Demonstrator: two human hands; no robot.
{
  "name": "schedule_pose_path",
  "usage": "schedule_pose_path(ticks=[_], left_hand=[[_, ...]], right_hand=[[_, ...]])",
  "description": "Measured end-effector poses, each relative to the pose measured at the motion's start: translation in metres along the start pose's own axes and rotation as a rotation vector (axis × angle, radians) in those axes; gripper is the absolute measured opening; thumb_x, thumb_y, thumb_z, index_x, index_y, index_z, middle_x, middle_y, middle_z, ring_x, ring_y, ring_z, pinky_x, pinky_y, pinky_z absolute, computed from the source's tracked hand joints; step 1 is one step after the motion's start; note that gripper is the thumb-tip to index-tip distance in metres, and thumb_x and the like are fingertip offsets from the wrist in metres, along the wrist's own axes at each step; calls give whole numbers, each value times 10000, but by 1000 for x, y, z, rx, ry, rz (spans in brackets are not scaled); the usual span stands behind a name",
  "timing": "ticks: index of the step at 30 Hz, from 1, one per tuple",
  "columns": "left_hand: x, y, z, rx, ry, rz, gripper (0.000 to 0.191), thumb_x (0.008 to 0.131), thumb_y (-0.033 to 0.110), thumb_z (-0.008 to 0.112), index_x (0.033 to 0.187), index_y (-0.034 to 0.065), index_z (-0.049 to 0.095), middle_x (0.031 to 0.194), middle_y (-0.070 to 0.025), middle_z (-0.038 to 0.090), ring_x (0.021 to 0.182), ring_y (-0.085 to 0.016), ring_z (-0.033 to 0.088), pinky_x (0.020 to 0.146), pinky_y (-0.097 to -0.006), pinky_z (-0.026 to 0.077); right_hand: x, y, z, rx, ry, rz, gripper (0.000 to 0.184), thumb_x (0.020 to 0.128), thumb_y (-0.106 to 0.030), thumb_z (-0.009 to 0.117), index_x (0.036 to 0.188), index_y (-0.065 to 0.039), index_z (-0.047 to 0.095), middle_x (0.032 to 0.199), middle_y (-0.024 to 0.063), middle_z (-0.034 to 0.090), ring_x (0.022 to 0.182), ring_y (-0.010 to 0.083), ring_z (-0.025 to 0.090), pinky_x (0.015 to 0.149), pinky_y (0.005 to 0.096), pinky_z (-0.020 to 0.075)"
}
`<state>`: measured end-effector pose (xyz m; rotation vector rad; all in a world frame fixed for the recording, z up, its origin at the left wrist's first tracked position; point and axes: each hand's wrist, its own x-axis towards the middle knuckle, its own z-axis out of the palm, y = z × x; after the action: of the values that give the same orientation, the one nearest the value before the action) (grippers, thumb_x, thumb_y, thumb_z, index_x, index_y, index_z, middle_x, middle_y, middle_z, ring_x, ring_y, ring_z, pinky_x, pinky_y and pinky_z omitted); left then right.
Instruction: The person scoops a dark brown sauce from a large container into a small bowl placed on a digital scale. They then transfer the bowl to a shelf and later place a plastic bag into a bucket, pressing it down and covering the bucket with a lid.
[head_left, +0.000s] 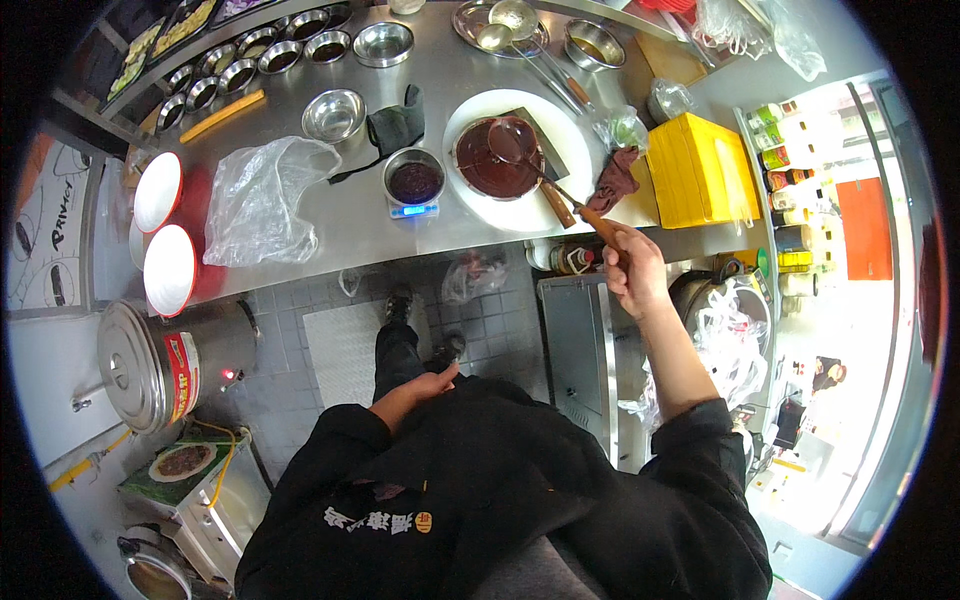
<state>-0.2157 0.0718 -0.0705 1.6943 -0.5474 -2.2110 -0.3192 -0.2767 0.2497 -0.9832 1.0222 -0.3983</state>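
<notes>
My right hand (636, 268) grips the wooden handle of a metal ladle (513, 140). Its dark-coated bowl is over a pot of dark brown sauce (480, 169), which sits on a round white board (510, 216) with a dark flat slab partly under the pot. A second wooden handle (556, 205) sticks out beside the pot. To the left, a small steel bowl of dark contents (414, 178) rests on a digital scale (413, 211) with a lit blue display. Down by my body, my left hand (431, 382) is away from the counter; its fingers are partly hidden.
Across the steel counter (360, 232) are a clear plastic bag (262, 202), red-and-white bowls (169, 270), a black cloth (396, 126) and several small sauce cups (281, 57). A yellow box (703, 171) and a dark red cloth (615, 180) lie right. A lidded steel barrel (135, 367) stands lower left.
</notes>
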Motion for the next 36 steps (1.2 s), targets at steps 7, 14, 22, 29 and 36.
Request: schedule_pose_path(ticks=[7, 14, 22, 29, 36], left_hand=[[6, -7, 6, -44, 65, 19, 1084, 800, 923, 312, 1176, -25, 679, 1233, -175, 639, 1134, -295, 583, 993, -426, 419], [12, -7, 5, -57, 69, 54, 1020, 811, 910, 333, 1095, 2, 700, 1086, -143, 669, 1009, -269, 603, 919, -403, 450], [-2, 4, 4, -49, 96, 58, 946, 831, 888, 335, 990, 44, 731, 1008, -120, 661, 941, -247, 596, 873, -390, 452], [10, -5, 4, -47, 114, 70, 941, 844, 878, 328, 977, 37, 728, 987, -115, 663, 940, -249, 595, 886, -393, 447], [9, -6, 3, -54, 87, 59, 924, 844, 872, 355, 954, 32, 724, 933, -86, 650, 889, -215, 583, 834, -357, 447]], right_hand=[[24, 38, -18, -364, 44, -242, 367, 978, -119, 530, 1292, 69, 553, 750, 34, 600, 521, 90, 492, 471, 229, 392], [15, 50, -20, -1128, 32, -679, 419, 955, -129, 548, 1337, 42, 519, 1051, 207, 672, 920, 327, 675, 868, 380, 525], [7, 62, -11, -1464, 49, -750, 544, 902, -134, 599, 1420, -57, 450, 1015, 222, 629, 833, 419, 649, 722, 498, 553], [6, 72, -11, -1544, 99, -777, 580, 876, -123, 625, 1428, -72, 451, 943, 206, 589, 741, 407, 640, 641, 484, 555], [7, 73, -9, -1532, 124, -846, 574, 871, -117, 624, 1418, -59, 460, 942, 197, 586, 727, 394, 637, 634, 482, 555]])
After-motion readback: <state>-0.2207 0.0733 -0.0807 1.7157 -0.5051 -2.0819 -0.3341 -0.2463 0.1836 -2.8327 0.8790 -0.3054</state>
